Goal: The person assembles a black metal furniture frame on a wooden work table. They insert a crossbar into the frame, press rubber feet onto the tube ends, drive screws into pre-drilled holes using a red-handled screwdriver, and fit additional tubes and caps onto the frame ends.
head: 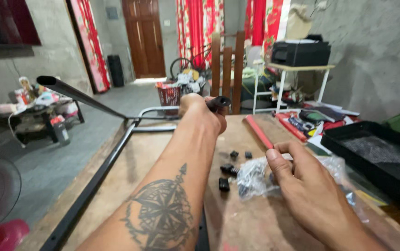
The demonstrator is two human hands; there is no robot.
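My left hand [201,113] is raised over the wooden table [153,158] with its fingers closed round the end of a black metal tube [219,102]. A black tubular frame [98,174] lies along the table's left side, and one of its tubes [76,94] sticks up to the left. My right hand [297,174] rests lower right and grips a red-handled tool [258,131] that points away from me. Beneath that hand lies a clear plastic bag [255,176] of small black parts. A few loose black pieces [227,169] lie beside the bag.
A black tray [376,153] sits at the table's right edge. Books and packets [311,122] are piled behind it. Beyond the table stand a wooden chair [228,65], a white stand with a black printer [301,52], a red basket [168,94] and a cluttered low table [32,109].
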